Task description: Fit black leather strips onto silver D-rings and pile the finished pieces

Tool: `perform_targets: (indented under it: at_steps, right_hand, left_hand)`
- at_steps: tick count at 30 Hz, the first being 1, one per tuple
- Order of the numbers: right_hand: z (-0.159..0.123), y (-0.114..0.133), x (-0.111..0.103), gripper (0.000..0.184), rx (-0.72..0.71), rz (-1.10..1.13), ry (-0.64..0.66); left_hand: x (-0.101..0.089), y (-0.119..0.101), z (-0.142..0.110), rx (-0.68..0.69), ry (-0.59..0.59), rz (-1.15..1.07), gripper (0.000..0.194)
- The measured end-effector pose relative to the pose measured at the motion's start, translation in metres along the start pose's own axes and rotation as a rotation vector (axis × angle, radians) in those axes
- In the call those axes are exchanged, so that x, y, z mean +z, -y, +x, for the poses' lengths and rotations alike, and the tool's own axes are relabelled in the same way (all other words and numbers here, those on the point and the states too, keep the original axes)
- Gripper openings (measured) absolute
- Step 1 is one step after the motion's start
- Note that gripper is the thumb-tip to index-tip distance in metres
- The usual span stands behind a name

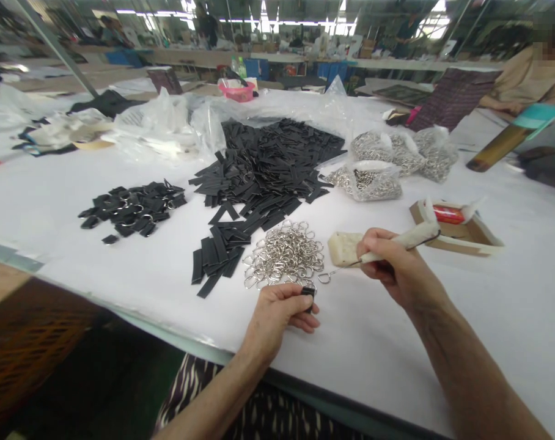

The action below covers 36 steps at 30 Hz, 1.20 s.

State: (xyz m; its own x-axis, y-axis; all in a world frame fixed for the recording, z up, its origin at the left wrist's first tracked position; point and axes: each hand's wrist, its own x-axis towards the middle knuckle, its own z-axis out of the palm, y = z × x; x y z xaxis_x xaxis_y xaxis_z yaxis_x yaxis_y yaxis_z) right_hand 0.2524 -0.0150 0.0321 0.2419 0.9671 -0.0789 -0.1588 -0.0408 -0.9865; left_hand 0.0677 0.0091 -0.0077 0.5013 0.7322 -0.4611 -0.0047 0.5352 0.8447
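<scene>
My left hand (281,310) is closed in a pinch on a small folded black strap piece (308,293) at the near edge of a heap of silver metal D-rings (284,253). My right hand (392,263) grips a white-wrapped hook tool (408,238); its thin wire tip has caught one D-ring (324,278) on the white table (442,342). A pale block (344,247) lies just behind the tool tip. A big pile of flat black strap pieces (268,171) spreads behind the rings.
Finished black pieces with rings (133,208) lie at the left. Clear bags of metal rings (387,162) sit at the right rear, a shallow cardboard tray (461,229) beside my right hand. Crumpled plastic bags (162,125) lie behind. A seated person (529,79) is at the far right.
</scene>
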Motion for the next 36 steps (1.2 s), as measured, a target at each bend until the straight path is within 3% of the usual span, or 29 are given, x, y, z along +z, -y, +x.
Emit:
perform_targets:
  at_steps: [15, 23, 36]
  right_hand:
    - [-0.004, -0.004, 0.008, 0.021, 0.046, -0.013, 0.039]
    - [-0.002, -0.005, 0.011, 0.023, 0.065, -0.041, 0.033]
    - [-0.002, -0.013, 0.006, 0.023, 0.08, -0.035, 0.039]
  left_hand:
    - [-0.005, 0.002, -0.005, -0.013, -0.041, -0.157, 0.01]
    - [-0.005, 0.001, -0.007, 0.008, -0.085, -0.161, 0.02]
    - [-0.016, -0.001, -0.007, 0.139, -0.166, -0.109, 0.015]
